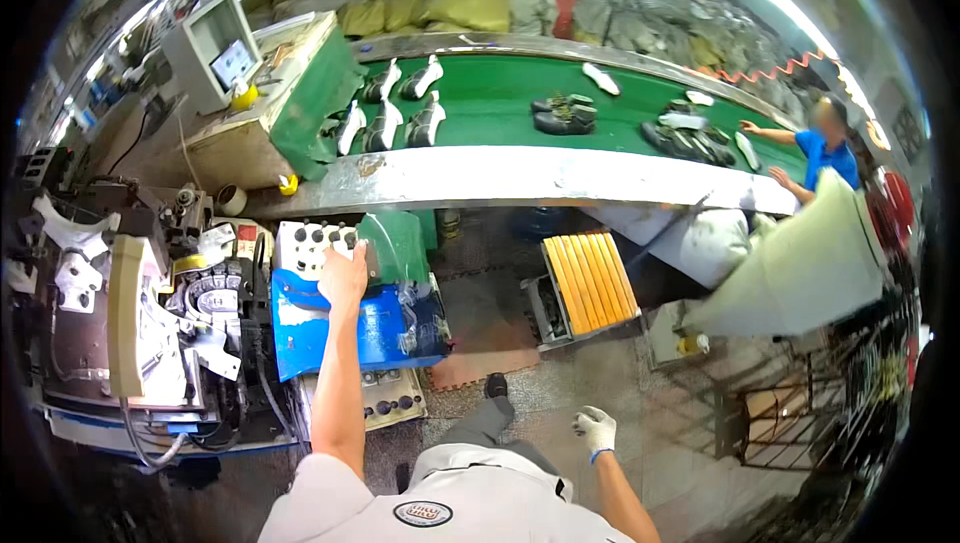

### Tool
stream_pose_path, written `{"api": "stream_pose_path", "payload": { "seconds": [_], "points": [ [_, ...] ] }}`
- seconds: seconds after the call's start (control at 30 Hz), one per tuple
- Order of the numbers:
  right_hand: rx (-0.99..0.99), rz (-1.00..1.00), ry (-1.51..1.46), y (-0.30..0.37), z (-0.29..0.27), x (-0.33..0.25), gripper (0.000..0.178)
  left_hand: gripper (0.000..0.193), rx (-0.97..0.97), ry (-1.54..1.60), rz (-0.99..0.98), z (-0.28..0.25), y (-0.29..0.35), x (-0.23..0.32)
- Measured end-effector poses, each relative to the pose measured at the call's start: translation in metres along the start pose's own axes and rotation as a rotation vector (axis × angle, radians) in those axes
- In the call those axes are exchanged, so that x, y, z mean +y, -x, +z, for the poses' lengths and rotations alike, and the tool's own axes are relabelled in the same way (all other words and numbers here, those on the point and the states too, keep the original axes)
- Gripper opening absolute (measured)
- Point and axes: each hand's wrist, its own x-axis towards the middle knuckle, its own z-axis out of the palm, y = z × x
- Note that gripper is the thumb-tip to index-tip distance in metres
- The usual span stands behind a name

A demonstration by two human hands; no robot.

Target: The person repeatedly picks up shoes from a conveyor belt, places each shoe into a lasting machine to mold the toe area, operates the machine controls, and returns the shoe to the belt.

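Note:
My bare left hand reaches forward to a white control panel with dark round knobs and buttons. Its fingers are stretched out over the panel's right part; which button they touch is hard to make out. Below the panel lies a blue sheet, under my left forearm. My right hand, in a white glove with a blue cuff, hangs low at my right side. Its fingers are loosely bent and apart, with nothing visible in them. Left of the panel stands a machine with metal clamps, black parts and hoses.
Beyond the panel runs a green conveyor belt carrying several dark-and-white shoes. A co-worker in blue reaches over its right end. A rack with yellow slats stands ahead of my right hand. Large pale sacks lie to the right.

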Motion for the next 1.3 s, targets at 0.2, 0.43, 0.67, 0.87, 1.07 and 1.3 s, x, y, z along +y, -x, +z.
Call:
{"api": "stream_pose_path", "payload": {
  "seconds": [0.2, 0.43, 0.67, 0.87, 1.07, 1.3],
  "points": [
    [-0.257, -0.129, 0.323, -0.168, 0.097, -0.134, 0.022, 0.076, 0.062, -0.054, -0.072, -0.013, -0.01, 0.01],
    [-0.608, -0.067, 0.066, -0.343, 0.363, -0.346, 0.013, 0.075, 0.08, -0.034, -0.188, -0.002, -0.013, 0.017],
    [-0.439, -0.19, 0.438, -0.551, 0.612, -0.436, 0.086, 0.052, 0.196, -0.124, -0.433, 0.017, -0.039, 0.057],
    [-0.108, -0.324, 0.775, -0.619, 0.768, -0.47, 0.095, 0.036, 0.246, -0.251, -0.697, 0.032, -0.046, 0.062],
    [-0.274, -0.222, 0.322, -0.672, 0.813, -0.466, 0.037, 0.039, 0.27, -0.265, -0.807, 0.029, -0.087, 0.099],
    [-1.236, 0.279, -0.15, -0.505, 0.725, -0.54, 0.056, 0.031, 0.391, -0.241, -0.63, 0.047, -0.064, 0.066]
  ]
}}
